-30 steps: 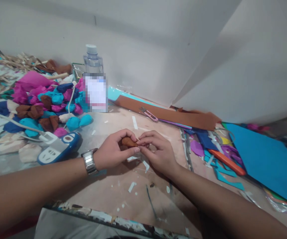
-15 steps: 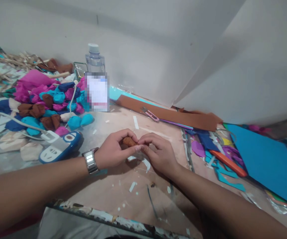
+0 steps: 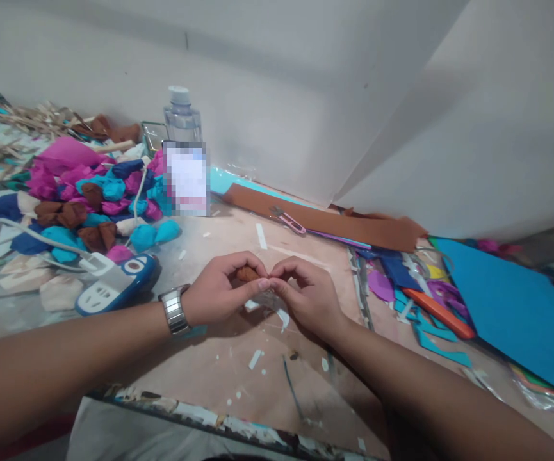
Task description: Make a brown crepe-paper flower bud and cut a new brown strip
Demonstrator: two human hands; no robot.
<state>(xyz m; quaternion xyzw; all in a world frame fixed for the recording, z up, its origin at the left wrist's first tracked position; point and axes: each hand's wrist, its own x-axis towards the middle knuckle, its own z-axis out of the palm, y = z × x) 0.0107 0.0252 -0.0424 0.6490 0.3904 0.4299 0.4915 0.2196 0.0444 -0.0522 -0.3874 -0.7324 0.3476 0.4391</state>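
Observation:
My left hand (image 3: 219, 291) and my right hand (image 3: 308, 298) meet at the middle of the table, fingertips pinched together on a small brown fabric piece (image 3: 246, 274). The piece is mostly hidden inside the curled fingers. A metal watch (image 3: 173, 311) sits on my left wrist. Both hands hover just above the pinkish table top (image 3: 238, 378), over some white scraps.
A heap of magenta, cyan, brown and navy fabric pieces (image 3: 84, 198) lies at the left. A blue-white power strip (image 3: 116, 285) sits by it. A water bottle (image 3: 181, 118) stands behind. A brown strip (image 3: 334, 224), pink snips (image 3: 291, 222), and a blue sheet (image 3: 512, 307) lie to the right.
The fingers have closed further round the brown piece, so less of it shows. The hands have stayed in place.

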